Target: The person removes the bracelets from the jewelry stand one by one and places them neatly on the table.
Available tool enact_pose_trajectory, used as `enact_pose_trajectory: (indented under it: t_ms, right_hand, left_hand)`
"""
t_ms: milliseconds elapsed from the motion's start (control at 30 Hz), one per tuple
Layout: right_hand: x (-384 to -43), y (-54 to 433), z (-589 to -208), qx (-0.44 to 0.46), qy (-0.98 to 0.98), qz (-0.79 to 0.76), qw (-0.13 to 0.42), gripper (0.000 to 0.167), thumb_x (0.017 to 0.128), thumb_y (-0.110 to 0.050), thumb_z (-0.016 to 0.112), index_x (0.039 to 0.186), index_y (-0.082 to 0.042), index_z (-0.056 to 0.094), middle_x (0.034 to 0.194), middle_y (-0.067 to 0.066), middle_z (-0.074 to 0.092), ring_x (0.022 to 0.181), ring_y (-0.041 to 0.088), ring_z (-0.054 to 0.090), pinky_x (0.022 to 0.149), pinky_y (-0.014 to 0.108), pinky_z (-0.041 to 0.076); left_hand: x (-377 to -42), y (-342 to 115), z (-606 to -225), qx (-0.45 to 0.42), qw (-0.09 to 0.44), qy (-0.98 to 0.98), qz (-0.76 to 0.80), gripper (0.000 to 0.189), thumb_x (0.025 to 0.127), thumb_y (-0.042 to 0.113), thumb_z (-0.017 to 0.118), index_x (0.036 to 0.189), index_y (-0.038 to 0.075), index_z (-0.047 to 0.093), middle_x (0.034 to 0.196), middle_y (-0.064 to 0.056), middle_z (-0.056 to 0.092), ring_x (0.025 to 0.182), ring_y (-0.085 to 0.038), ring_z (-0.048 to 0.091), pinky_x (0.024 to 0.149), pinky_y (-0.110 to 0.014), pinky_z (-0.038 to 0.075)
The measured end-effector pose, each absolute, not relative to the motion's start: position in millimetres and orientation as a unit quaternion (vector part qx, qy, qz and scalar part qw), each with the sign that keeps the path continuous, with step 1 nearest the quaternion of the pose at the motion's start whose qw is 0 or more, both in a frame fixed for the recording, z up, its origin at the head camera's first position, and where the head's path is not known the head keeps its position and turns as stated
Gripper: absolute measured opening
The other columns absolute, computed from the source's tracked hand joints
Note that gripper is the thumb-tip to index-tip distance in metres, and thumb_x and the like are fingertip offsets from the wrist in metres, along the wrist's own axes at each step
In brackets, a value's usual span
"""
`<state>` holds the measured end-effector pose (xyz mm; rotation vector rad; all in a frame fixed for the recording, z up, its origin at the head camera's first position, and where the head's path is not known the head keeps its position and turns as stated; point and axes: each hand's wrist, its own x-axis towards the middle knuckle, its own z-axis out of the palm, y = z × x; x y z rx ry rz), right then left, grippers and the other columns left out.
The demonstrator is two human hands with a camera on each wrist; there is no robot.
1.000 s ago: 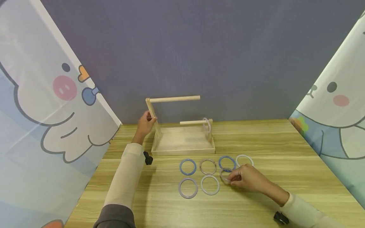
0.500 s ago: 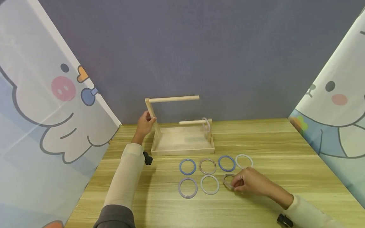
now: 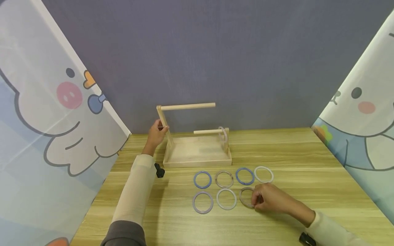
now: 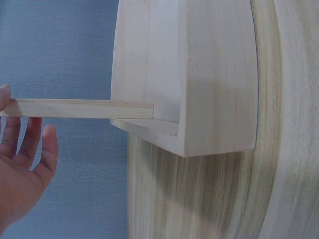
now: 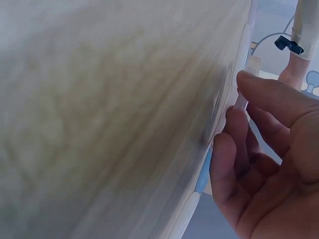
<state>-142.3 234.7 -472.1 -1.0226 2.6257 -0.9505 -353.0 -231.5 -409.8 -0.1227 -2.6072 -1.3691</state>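
My left hand holds the tall left post of a wooden bangle stand; the left wrist view shows the thumb on one side of the post and the fingers on the other. At the table's front right, my right hand pinches the edge of a greyish bangle, which lies almost flat close over the wood. In the right wrist view, thumb and fingertips of the hand meet at the bangle's edge. One pale bangle hangs on the stand's short lower bar.
Left of the held bangle lie a white bangle and a lavender bangle. Behind runs a row with a blue bangle, a brownish bangle, a darker blue bangle and a white bangle. The stand's upper bar ends freely at right.
My right hand has brought the greyish bangle down and toward me, off its overlap with the darker blue bangle, to beside the white one. My left hand stays on the post.
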Motion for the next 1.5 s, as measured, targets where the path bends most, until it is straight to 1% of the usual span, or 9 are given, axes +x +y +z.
enact_pose_trajectory:
  t_ms: [200,400,667,867,1067,1100,1300,1433,1500]
  right_hand:
    - [-144,236,-473,-0.346,0.882,-0.308,0.088,0.025,0.070,0.000,0.081,0.075,-0.022,0.073,0.077,-0.016,0.061,0.070,-0.006,0.052,0.059,0.016,0.050]
    - [-146,237,-477,-0.364,0.871,-0.312,0.107,0.026,0.070,0.005,0.078,0.075,-0.020,0.073,0.077,-0.016,0.062,0.069,-0.008,0.054,0.059,0.016,0.051]
    - [-146,236,-477,-0.365,0.867,-0.317,0.118,0.027,0.070,0.005,0.079,0.076,-0.021,0.072,0.079,-0.015,0.063,0.071,-0.008,0.055,0.060,0.016,0.052]
    - [-146,234,-471,-0.361,0.869,-0.315,0.124,0.023,0.073,0.000,0.079,0.077,-0.022,0.073,0.079,-0.013,0.065,0.071,-0.009,0.055,0.060,0.017,0.052]
    - [-156,234,-460,-0.366,0.870,-0.313,0.110,0.017,0.082,-0.006,0.079,0.078,-0.023,0.073,0.077,-0.016,0.066,0.067,-0.009,0.053,0.058,0.017,0.050]
    - [-158,234,-459,-0.364,0.871,-0.312,0.107,0.016,0.084,-0.008,0.079,0.079,-0.023,0.073,0.077,-0.018,0.066,0.067,-0.008,0.053,0.058,0.017,0.050]
    - [-174,226,-450,-0.332,0.888,-0.310,0.069,0.006,0.092,-0.011,0.074,0.095,-0.016,0.076,0.083,-0.011,0.071,0.071,-0.005,0.057,0.060,0.019,0.051]
    - [-187,215,-448,-0.296,0.902,-0.312,0.047,0.014,0.095,-0.014,0.072,0.107,-0.009,0.076,0.087,-0.009,0.072,0.074,-0.002,0.059,0.062,0.020,0.051]
    - [-194,210,-447,-0.276,0.906,-0.320,0.035,0.018,0.097,-0.015,0.070,0.112,-0.006,0.075,0.091,-0.005,0.073,0.072,0.000,0.060,0.060,0.021,0.051]
  left_hand:
    - [-353,-231,-408,-0.042,0.095,-0.882,-0.460,0.046,0.105,0.023,0.058,0.144,0.003,0.046,0.133,-0.025,0.060,0.124,-0.041,0.058,0.105,-0.055,0.049]
    - [-353,-231,-409,-0.043,0.097,-0.884,-0.456,0.046,0.105,0.020,0.057,0.145,0.002,0.045,0.134,-0.026,0.060,0.125,-0.041,0.058,0.105,-0.055,0.049]
    - [-351,-231,-409,-0.043,0.097,-0.879,-0.465,0.045,0.104,0.021,0.058,0.144,0.002,0.046,0.133,-0.026,0.060,0.124,-0.042,0.058,0.104,-0.056,0.049]
    - [-353,-233,-409,-0.044,0.083,-0.884,-0.459,0.049,0.105,0.025,0.057,0.147,0.003,0.044,0.138,-0.025,0.057,0.127,-0.041,0.057,0.103,-0.055,0.050]
    - [-355,-237,-407,-0.043,0.067,-0.885,-0.458,0.050,0.105,0.028,0.057,0.147,0.005,0.043,0.141,-0.022,0.055,0.129,-0.040,0.055,0.103,-0.057,0.050]
    - [-355,-237,-406,-0.042,0.065,-0.885,-0.460,0.050,0.105,0.028,0.057,0.147,0.006,0.043,0.141,-0.022,0.055,0.130,-0.040,0.055,0.103,-0.057,0.049]
    - [-354,-236,-405,-0.040,0.064,-0.884,-0.461,0.050,0.105,0.029,0.058,0.147,0.006,0.043,0.140,-0.021,0.055,0.129,-0.040,0.055,0.104,-0.057,0.048]
    - [-352,-235,-409,-0.035,0.060,-0.888,-0.455,0.051,0.105,0.032,0.058,0.146,0.004,0.045,0.140,-0.021,0.055,0.130,-0.039,0.055,0.105,-0.056,0.048]
    - [-351,-234,-414,-0.034,0.055,-0.888,-0.456,0.051,0.105,0.032,0.057,0.145,0.003,0.045,0.141,-0.022,0.055,0.130,-0.039,0.055,0.106,-0.055,0.048]
